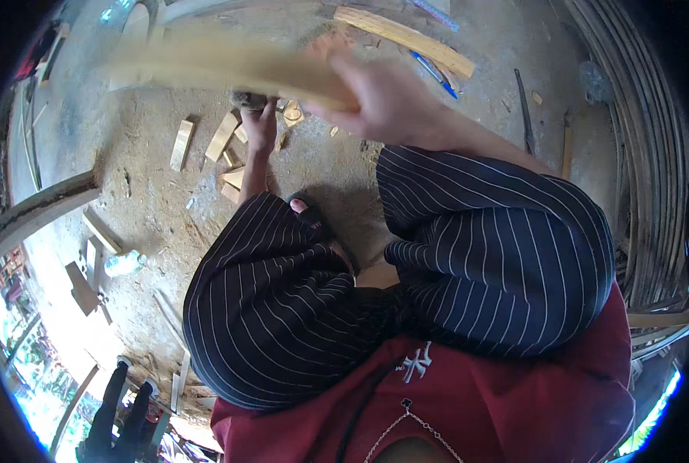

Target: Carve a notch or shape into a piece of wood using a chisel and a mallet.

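Observation:
My right hand [398,100] is closed round the near end of a long tan wooden piece [259,65]. That piece is smeared by motion, most of all at its far left end, so its exact shape cannot be told. Lower and to the left, my left hand [259,131] reaches down to the floor, its fingers wrapped round a dark, blunt-ended thing [248,100] whose kind is unclear. The wooden piece passes just above it and hides part of the area. Beside my left hand lie small cut wood blocks [221,136] and a squarish wood piece with a rounded shape on it [292,113].
A long wooden board [406,38] lies at the far side, with a blue pen-like object [435,75] beside it. Long strips [645,154] are stacked along the right. A plastic bottle [125,263] and wood offcuts [82,289] lie at left. Another person's legs [116,409] show lower left.

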The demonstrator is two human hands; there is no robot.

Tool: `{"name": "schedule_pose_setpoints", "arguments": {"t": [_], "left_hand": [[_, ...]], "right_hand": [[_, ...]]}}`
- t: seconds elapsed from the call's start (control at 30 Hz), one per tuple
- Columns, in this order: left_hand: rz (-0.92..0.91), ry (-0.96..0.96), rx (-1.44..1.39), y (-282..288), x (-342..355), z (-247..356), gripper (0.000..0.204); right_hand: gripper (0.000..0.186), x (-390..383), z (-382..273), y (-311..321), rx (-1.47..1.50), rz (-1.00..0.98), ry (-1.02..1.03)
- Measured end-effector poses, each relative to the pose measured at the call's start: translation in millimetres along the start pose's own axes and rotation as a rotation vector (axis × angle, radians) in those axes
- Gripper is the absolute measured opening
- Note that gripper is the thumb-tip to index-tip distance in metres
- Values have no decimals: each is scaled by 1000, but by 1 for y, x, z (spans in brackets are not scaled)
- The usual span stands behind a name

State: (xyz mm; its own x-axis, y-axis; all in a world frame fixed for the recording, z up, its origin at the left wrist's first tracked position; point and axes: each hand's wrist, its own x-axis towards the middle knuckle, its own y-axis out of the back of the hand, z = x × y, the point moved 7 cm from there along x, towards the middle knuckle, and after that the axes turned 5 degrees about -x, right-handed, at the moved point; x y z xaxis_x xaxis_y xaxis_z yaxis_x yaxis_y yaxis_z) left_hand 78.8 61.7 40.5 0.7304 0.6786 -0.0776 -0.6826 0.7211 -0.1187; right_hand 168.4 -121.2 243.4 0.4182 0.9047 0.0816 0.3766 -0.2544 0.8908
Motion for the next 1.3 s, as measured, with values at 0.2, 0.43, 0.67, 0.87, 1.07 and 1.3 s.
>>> {"name": "schedule_pose_setpoints", "arguments": {"t": [0.2, 0.43, 0.67, 0.87, 1.07, 1.3], "left_hand": [[16, -43, 25, -8, 3, 6, 15], [257, -70, -262, 36, 7, 8, 17], [45, -88, -83, 25, 8, 41, 17], [45, -130, 13, 17, 13, 41, 18], [250, -168, -272, 63, 15, 29, 19], [444, -119, -734, 106, 16, 26, 17]], "right_hand": [[52, -11, 14, 6, 47, -32, -71], [51, -57, 101, -74, -201, -300, -395], [57, -85, 95, -129, -96, -323, -409], [53, -109, 122, -172, -142, -414, -577], [55, -116, 144, -194, -181, -529, -636], [55, -114, 141, -198, -175, -538, -572]]}}
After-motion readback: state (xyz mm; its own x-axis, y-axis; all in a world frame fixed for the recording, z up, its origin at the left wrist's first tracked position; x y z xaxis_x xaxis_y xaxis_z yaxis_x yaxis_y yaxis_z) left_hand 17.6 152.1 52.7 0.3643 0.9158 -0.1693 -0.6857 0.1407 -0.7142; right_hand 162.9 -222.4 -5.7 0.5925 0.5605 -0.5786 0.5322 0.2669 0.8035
